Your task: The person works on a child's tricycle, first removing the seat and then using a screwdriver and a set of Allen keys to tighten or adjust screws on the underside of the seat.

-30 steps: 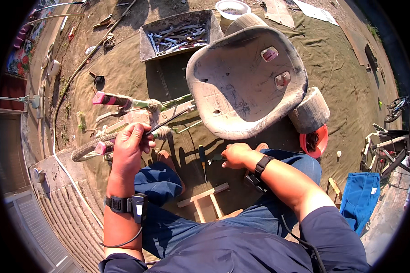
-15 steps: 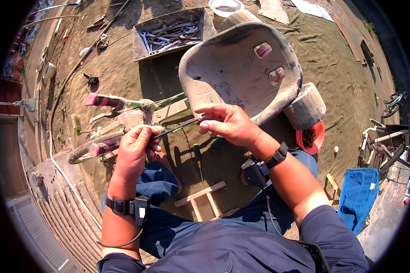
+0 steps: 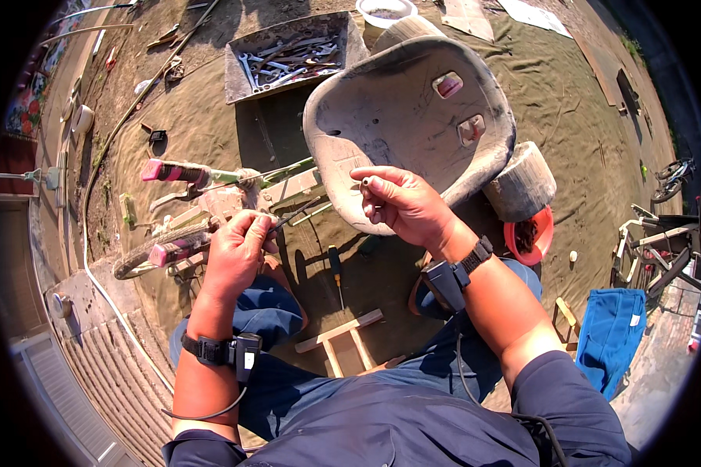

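My left hand (image 3: 241,243) is closed in a pinch on a thin black cable (image 3: 302,208), which points up and right from the fingers. My right hand (image 3: 409,204) pinches a small brass-coloured metal piece (image 3: 365,184) between thumb and fingertips, in front of the seat's near edge. The dusty grey moulded seat (image 3: 405,117) belongs to a small low vehicle. Its handlebar has pink grips (image 3: 154,170), and its front wheel (image 3: 132,263) lies left of my left hand. Part of the dirty frame (image 3: 296,189) runs between handlebar and seat, partly behind my hands.
A metal tray (image 3: 237,74) of wrenches sits beyond the frame. A screwdriver (image 3: 335,266) and a wooden frame (image 3: 339,332) lie between my legs. At right are a wide grey wheel (image 3: 522,183), a red bowl (image 3: 547,240) and a blue cloth (image 3: 609,338). A white bucket (image 3: 387,9) stands behind.
My right hand has moved slightly right and up, away from the cable's end, with the small metal piece now showing in its fingertips. My left hand still grips the cable.
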Available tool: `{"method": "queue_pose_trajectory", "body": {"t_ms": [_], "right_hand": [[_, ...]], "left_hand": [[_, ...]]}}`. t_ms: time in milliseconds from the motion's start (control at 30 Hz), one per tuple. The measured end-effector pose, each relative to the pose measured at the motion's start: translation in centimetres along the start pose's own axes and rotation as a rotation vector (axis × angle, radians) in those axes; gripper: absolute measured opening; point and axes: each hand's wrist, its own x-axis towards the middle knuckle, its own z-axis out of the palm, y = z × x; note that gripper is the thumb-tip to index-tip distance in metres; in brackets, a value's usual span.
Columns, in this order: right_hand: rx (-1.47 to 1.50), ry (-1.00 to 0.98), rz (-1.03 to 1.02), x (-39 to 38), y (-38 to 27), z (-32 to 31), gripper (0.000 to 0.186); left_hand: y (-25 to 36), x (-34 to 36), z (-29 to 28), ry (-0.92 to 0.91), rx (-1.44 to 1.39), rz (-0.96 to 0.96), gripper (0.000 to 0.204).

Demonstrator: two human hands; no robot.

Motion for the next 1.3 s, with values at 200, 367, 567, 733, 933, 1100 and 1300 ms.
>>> {"method": "queue_pose_trajectory", "body": {"t_ms": [200, 367, 567, 733, 933, 1100, 1300], "right_hand": [[-0.056, 0.125, 0.001, 0.0, -0.1, 1.0, 0.028], [-0.149, 0.209, 0.057, 0.5, 0.8, 0.9, 0.021], [-0.237, 0.240, 0.105, 0.7, 2.7, 0.5, 0.021], [-0.264, 0.268, 0.088, 1.1, 2.8, 1.1, 0.024], [-0.475, 0.267, 0.003, 1.9, 3.1, 0.8, 0.030], [-0.542, 0.288, -0.026, 2.6, 3.5, 0.6, 0.031], [-0.179, 0.361, 0.085, 4.8, 0.4, -4.2, 0.014]], "left_hand": [[0.1, -0.2, 0.7, 0.004, -0.415, -0.084, 0.024], [1.2, -2.1, 4.0, 0.017, -0.551, 0.081, 0.037], [-0.5, -2.6, 6.4, -0.085, -0.090, -0.060, 0.019], [-2.8, -1.9, 5.8, -0.190, 0.435, 0.232, 0.014], [-1.0, -1.9, 6.9, -0.037, 0.168, 0.122, 0.019], [-0.4, -1.1, 6.4, -0.123, -0.040, -0.062, 0.015], [0.8, -0.4, 4.4, 0.067, -0.334, 0.013, 0.015]]}}
